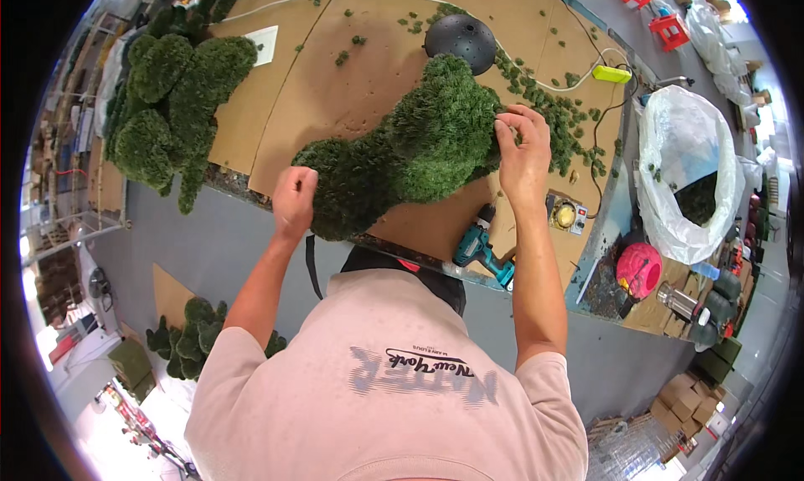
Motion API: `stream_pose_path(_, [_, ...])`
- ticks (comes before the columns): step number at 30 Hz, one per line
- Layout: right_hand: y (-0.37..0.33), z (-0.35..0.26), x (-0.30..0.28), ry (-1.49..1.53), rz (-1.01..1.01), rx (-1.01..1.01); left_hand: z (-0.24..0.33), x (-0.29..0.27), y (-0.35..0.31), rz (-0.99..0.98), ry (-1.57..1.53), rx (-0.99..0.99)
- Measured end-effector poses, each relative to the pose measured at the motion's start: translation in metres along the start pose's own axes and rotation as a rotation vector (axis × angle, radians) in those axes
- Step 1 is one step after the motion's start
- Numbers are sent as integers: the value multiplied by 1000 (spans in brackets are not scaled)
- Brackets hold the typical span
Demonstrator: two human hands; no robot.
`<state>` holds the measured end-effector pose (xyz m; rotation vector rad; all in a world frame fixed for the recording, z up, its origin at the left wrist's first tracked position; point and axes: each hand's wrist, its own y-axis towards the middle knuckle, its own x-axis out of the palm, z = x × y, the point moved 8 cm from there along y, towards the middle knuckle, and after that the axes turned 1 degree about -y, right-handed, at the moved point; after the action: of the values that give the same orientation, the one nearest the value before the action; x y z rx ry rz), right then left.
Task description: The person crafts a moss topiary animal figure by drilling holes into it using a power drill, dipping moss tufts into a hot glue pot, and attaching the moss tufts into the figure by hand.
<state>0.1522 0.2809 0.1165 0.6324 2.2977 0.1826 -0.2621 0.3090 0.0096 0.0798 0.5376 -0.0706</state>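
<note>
A bumpy green piece of artificial foliage [444, 129], like a rounded topiary, lies on the cardboard-covered table in front of me. Its left lobe [343, 188] is darker than the right. Beside that lobe, my left hand [294, 203] is closed, its curled fingers at the outer edge. My right hand [525, 150] pinches thumb and fingertips together at the right edge of the foliage. Whatever either hand's fingers hold is too small or hidden. Behind the foliage sits a dark grey dome with small holes [460, 43].
A teal cordless drill [477, 250] lies at the table's near edge. Loose green sprigs [559, 116] scatter to the right, near a yellow-green cable connector [611, 74]. More foliage clusters [172, 104] stand at left. A plastic-lined bin [657, 188] and pink bowl [638, 270] are at right.
</note>
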Motion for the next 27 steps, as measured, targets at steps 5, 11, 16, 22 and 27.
stream_pose_path(5, [-2, 14, 0, 19, 18, 189, -63, -21, 19, 35, 66, -65])
stream_pose_path(11, [-25, 74, -17, 604, 301, 509, -118, -9, 22, -58, 112, -174])
stream_pose_path(16, [-63, 98, 9, 668, 296, 760, -138, -2, 25, -63, 70, -181])
stream_pose_path(22, [-56, 48, 9, 164, 203, 506, -34, 21, 70, -212, -19, 70])
stream_pose_path(27, [-84, 70, 47, 587, 160, 972, -102, 38, 86, -247, 233, -50])
